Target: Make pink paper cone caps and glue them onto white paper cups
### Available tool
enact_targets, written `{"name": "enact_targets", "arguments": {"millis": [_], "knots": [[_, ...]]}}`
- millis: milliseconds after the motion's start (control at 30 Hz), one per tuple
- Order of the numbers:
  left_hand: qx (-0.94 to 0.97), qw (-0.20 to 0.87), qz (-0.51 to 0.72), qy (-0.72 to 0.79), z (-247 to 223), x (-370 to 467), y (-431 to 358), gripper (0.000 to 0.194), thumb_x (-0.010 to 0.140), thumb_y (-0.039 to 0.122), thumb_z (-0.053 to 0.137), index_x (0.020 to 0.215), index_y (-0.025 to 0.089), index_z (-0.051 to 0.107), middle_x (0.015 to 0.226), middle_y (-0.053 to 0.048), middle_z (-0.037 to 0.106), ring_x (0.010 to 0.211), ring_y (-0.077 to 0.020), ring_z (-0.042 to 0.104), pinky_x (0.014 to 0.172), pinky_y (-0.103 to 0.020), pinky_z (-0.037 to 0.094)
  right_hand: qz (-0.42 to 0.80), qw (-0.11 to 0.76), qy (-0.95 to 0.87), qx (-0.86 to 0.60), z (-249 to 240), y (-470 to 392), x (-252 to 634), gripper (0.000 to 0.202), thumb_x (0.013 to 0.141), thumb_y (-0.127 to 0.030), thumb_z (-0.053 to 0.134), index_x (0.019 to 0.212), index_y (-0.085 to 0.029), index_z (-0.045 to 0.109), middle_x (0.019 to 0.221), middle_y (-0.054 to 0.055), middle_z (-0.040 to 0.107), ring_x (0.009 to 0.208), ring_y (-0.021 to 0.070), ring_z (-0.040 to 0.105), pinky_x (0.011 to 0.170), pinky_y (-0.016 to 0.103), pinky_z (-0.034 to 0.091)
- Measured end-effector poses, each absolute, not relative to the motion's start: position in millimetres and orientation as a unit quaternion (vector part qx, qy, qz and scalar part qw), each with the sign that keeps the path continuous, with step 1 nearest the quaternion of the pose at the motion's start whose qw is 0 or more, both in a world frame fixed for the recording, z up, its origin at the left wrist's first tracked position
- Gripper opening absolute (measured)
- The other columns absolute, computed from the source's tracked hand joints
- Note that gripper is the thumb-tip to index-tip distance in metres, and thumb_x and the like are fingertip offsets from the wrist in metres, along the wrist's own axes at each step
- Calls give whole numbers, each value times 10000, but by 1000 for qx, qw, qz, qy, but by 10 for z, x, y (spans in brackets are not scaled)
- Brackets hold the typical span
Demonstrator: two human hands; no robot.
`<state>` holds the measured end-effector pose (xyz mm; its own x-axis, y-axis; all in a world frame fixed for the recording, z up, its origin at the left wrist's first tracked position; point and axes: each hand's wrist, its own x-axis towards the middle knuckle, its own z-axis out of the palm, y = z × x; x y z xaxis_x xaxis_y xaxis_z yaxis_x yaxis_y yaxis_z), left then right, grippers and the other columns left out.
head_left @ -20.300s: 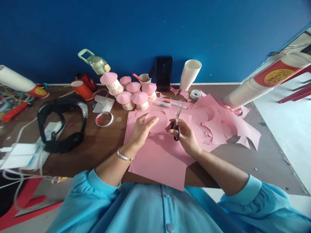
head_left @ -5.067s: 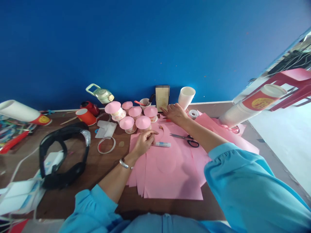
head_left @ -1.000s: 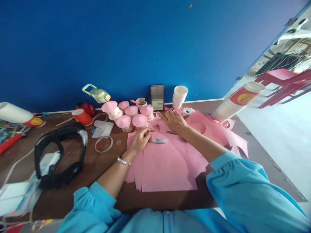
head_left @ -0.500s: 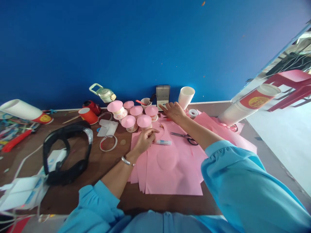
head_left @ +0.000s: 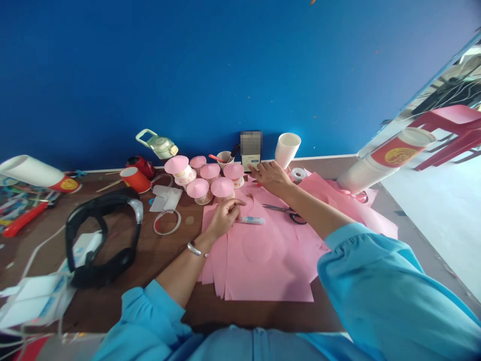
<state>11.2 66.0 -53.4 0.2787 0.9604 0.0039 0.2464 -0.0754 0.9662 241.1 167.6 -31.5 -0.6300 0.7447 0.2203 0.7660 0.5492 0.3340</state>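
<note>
At the back of the worktop (head_left: pixel 203 313) stands the phone (head_left: pixel 251 150); the right hand (head_left: pixel 268 176), fingers spread and visibly empty, is at its lower edge, where a light touch should avoid tipping it. The left hand (head_left: pixel 224 216) curls beside the glue (head_left: pixel 253 220); its grip I cannot tell. Scissors (head_left: pixel 298 218) crowd the right forearm; bare paper (head_left: pixel 263 281) nearer leaves room.

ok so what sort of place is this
Probably a craft table against a blue wall, in a home or workroom, I can't tell which. The scissors, pink paper and cups topped with pink cones suggest it.
</note>
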Motion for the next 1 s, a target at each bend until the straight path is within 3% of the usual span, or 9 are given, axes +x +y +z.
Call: {"name": "enact_targets", "arguments": {"millis": [100,433,600,1000], "knots": [[645,476,364,474,-529,105,666,285,910,297,536,1043,127,722,592,36,583,456,-75,443,467,-201,356,-207,38,-876,-434,-344,1474,2470,482,1074,-150,277,1514,-79,459,1169,212,683,1024,286,570,826,411,320],[651,471,359,475,-566,91,670,317,931,330,518,1081,127,711,589,40,580,446,-79,426,457,-204,339,-194,36,-873,-447,-338,1489,2511,500,1061,-117,281,1523,-125,471,1255,198,678,1021,278,582,813,403,321],[651,470,359,476,-556,95,672,310,921,329,528,1067,124,711,585,36,590,440,-77,425,458,-204,343,-183,36,-876,-445,-359,1541,2446,482,1070,-148,325,1526,-161,483,1223,184,693,1063,285,591,825,399,322],[647,474,361,476,-541,102,669,308,916,334,537,1054,121,712,587,39,573,435,-77,418,442,-206,338,-189,14,-881,-433,-364,1684,2386,493,1075,-141,271,1524,-130,476,1122,179,709,997,273,597,809,397,308]]}}
